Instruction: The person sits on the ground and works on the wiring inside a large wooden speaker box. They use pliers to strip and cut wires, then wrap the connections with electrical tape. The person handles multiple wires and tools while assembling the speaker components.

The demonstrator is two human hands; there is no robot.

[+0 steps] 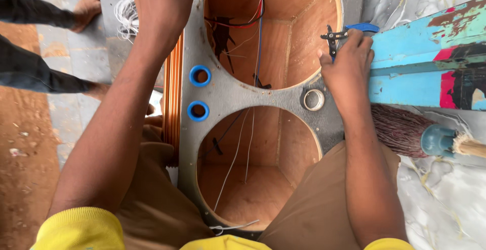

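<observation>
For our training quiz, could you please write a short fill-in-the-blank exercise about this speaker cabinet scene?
1. The right hand holds pliers with ____ handles.
2. The grey front panel has ____ large round openings.
3. Two small ____ rings sit in the panel beside the big holes.
4. The left hand rests at the cabinet's top left, and a ____ lies on the floor at the right.

Missing words: blue; two; blue; broom

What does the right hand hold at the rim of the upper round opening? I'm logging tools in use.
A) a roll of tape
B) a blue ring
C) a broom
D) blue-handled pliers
D: the right hand grips blue-handled pliers at the upper opening's rim.
</observation>
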